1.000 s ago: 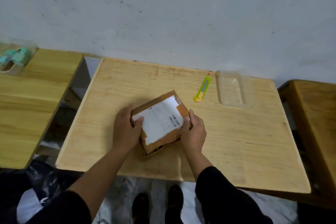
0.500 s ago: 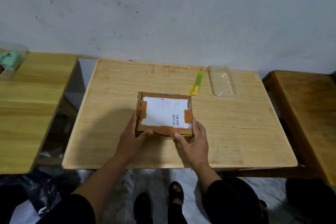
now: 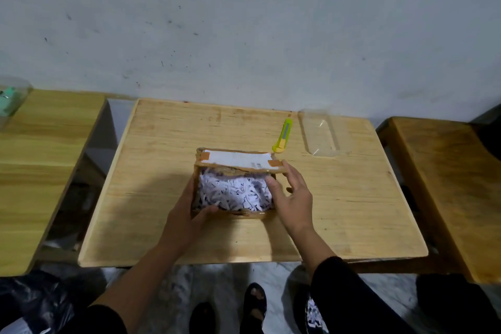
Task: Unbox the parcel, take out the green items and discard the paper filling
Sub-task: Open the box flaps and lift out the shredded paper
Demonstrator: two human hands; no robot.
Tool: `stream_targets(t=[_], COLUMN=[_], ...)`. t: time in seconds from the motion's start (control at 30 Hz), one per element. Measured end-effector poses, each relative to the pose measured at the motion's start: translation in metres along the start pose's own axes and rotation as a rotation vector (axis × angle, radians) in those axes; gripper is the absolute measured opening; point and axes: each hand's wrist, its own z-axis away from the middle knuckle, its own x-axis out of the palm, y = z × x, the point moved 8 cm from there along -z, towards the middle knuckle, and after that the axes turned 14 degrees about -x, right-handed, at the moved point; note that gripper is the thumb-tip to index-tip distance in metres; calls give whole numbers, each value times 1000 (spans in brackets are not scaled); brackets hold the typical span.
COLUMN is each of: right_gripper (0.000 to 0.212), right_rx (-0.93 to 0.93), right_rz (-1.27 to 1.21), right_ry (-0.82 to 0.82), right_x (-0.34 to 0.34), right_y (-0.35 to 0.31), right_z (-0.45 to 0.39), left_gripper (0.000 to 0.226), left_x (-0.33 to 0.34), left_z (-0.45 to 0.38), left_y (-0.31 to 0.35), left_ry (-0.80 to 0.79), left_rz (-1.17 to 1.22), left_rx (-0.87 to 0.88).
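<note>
A wooden table carries an opened cardboard parcel at its middle, gripped at the near left corner by a person's left hand, thumb curled over the front wall and fingers along the left side. The box's lid, bearing a white shipping label, stands lifted on the far side, beyond both hands. Shredded white paper filling packs the interior between the hands; no green items can be made out among it. The right hand rests at the parcel's right edge, fingers spread and loosely open, thumb touching the paper and fingertips near the raised lid's right corner; it grips nothing that can be seen. Beyond and to the right of that hand lies a clear plastic tray, and just left of the tray a yellow-green utility knife.
</note>
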Motion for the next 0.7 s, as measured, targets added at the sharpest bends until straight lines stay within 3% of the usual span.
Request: stream_targets(t=[0.13, 0.33, 0.5, 0.6, 0.7], right_gripper=[63, 74, 76, 76, 85], right_rx=[-91, -256, -191, -288, -418], right_rz=[23, 272, 523, 640, 584], right_ry=[-98, -440, -722, -679, -622], right_x=[2, 25, 42, 42, 41], right_y=[-9, 6, 38, 36, 24], right_z=[-38, -87, -101, -100, -88], left_gripper=[80, 83, 86, 74, 88], left_x=[-2, -1, -4, -7, -5], left_z=[0, -6, -9, -5, -13], left_y=[8, 3, 5, 29, 47], left_ry=[10, -1, 38, 74, 87], left_rz=[-12, -42, -90, -130, -242], left_rx=[13, -23, -61, 21, 114])
